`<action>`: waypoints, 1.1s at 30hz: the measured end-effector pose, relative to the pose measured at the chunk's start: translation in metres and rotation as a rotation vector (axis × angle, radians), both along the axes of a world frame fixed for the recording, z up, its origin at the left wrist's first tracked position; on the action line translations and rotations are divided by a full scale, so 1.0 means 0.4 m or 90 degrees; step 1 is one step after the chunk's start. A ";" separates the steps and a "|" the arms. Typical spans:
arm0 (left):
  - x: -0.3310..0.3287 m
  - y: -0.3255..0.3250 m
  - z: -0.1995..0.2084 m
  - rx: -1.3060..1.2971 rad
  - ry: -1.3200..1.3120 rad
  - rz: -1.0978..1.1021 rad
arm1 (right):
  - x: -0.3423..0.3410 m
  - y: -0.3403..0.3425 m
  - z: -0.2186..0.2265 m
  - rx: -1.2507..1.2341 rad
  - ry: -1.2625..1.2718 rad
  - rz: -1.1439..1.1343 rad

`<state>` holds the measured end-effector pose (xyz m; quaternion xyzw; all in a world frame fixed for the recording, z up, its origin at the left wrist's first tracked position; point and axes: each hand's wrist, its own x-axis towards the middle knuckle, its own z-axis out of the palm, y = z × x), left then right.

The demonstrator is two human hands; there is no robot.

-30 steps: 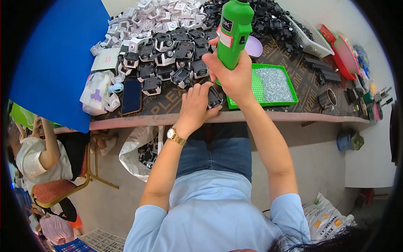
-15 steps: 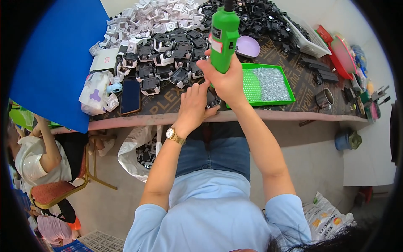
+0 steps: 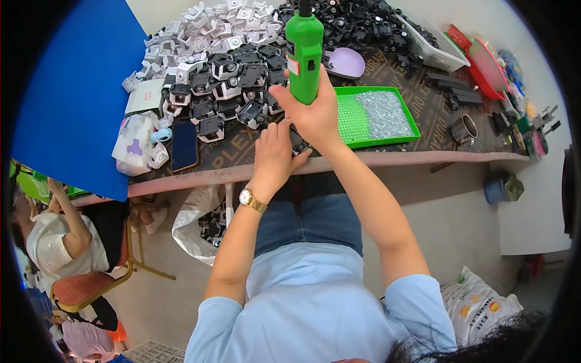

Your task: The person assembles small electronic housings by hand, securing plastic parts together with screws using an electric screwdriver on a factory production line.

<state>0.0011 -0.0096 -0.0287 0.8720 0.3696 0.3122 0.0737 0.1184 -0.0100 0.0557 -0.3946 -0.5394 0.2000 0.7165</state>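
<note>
My right hand (image 3: 313, 120) is closed around a green electric screwdriver (image 3: 305, 60), which stands nearly upright with its cord at the top. The screwdriver's tip is hidden behind my hand. Just left of it, my left hand (image 3: 273, 154), a gold watch on its wrist, holds a small black toy car piece (image 3: 299, 143) down on the table edge between fingers and thumb. Most of that piece is covered by my hands. Beyond my left hand lie several black-and-white toy car bodies (image 3: 253, 113). A green tray (image 3: 414, 132) of small silvery screws sits to the right.
White plastic parts (image 3: 200, 30) and black parts (image 3: 363, 24) are heaped at the back. A phone (image 3: 184, 147) lies left, a purple scoop (image 3: 346, 62) and metal cup (image 3: 463, 129) right. Under the table edge hangs a white sack (image 3: 190, 227). Another person (image 3: 72, 239) sits at left.
The view has shifted slightly. My right hand and the screwdriver have moved a little to the left over the table. My left hand stays on the black piece.
</note>
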 end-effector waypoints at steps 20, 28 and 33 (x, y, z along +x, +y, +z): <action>-0.114 -0.157 0.060 -0.794 -0.900 -0.219 | 0.053 -0.161 0.212 0.036 0.071 0.181; -0.188 -0.311 0.015 -1.293 -1.102 -0.310 | 0.054 -0.231 0.064 -0.223 0.025 0.238; -0.185 -0.311 0.096 -1.055 -0.811 -0.446 | 0.049 -0.284 0.038 -0.239 -0.016 0.277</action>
